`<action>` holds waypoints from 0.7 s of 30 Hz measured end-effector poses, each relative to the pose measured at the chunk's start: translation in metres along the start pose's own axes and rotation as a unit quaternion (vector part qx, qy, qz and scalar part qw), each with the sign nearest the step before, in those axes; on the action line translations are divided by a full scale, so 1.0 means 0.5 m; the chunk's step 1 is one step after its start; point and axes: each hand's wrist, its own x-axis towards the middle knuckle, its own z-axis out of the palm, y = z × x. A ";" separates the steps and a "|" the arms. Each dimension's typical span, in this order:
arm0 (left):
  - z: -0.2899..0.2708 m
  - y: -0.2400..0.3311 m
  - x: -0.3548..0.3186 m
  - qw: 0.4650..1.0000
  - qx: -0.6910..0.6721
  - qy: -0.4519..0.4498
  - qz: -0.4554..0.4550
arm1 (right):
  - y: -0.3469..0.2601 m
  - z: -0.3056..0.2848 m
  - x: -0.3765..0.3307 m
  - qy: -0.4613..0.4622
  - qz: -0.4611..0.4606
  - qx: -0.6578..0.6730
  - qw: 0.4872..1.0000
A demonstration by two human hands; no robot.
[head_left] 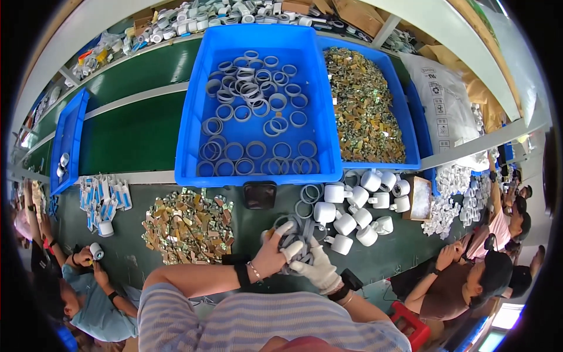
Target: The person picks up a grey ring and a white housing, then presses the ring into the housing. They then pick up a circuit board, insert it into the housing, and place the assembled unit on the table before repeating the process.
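My left hand (271,258), with white covers on some fingertips, closes on a bunch of grey rings (302,239) in front of my body. My right hand (318,271), in a white knit glove, grips the same bunch from the other side. The fingers partly hide how many rings each hand holds. Just beyond them, a few loose grey rings (304,209) lie on the dark green table. White cup-shaped housings (345,224) with short side stubs stand and lie in a cluster to the right of my hands.
A large blue bin (261,180) with grey rings sits ahead. Right of it is a blue tray (413,138) of small circuit boards. More boards (187,229) are heaped at left, near blue-and-white parts (105,200). Co-workers sit on both sides. A small black box (260,195) stands before the bin.
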 end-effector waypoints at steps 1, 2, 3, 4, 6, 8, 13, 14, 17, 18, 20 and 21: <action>-0.003 -0.027 -0.008 1.000 0.017 0.019 -0.008 | -0.016 0.006 0.012 -0.007 0.001 0.001 1.000; -0.013 -0.042 -0.013 0.998 0.036 0.040 -0.016 | -0.053 0.017 0.027 -0.010 0.038 -0.055 0.998; -0.038 -0.005 -0.009 0.998 0.035 0.039 -0.016 | -0.076 0.019 0.030 -0.004 0.074 -0.113 0.991; -0.071 0.033 -0.007 0.986 -0.043 -0.055 -0.150 | -0.010 -0.022 0.041 0.006 0.012 -0.299 0.954; -0.121 0.053 -0.026 0.969 -0.091 -0.122 -0.194 | -0.045 -0.028 0.055 -0.033 -0.006 -0.413 0.910; -0.187 0.062 -0.048 0.964 -0.068 -0.177 -0.186 | -0.156 0.004 0.084 -0.104 0.033 -0.562 0.820; -0.326 0.202 0.034 0.986 0.010 -0.128 -0.102 | -0.292 -0.046 0.242 -0.160 -0.155 -0.516 0.827; -0.370 0.244 0.094 0.987 0.130 -0.088 -0.015 | -0.319 -0.046 0.295 -0.128 -0.237 -0.517 0.813; -0.450 0.206 0.275 0.973 0.223 0.050 -0.038 | -0.353 -0.065 0.474 -0.073 -0.176 -0.624 0.758; -0.506 0.104 0.324 0.919 0.386 0.080 0.012 | -0.346 -0.054 0.536 -0.107 -0.082 -0.686 0.715; -0.536 0.035 0.410 0.871 0.475 0.007 -0.127 | -0.301 -0.058 0.609 -0.160 0.043 -0.764 0.624; -0.534 0.000 0.434 0.859 0.478 -0.007 -0.185 | -0.273 -0.042 0.633 -0.193 0.060 -0.785 0.586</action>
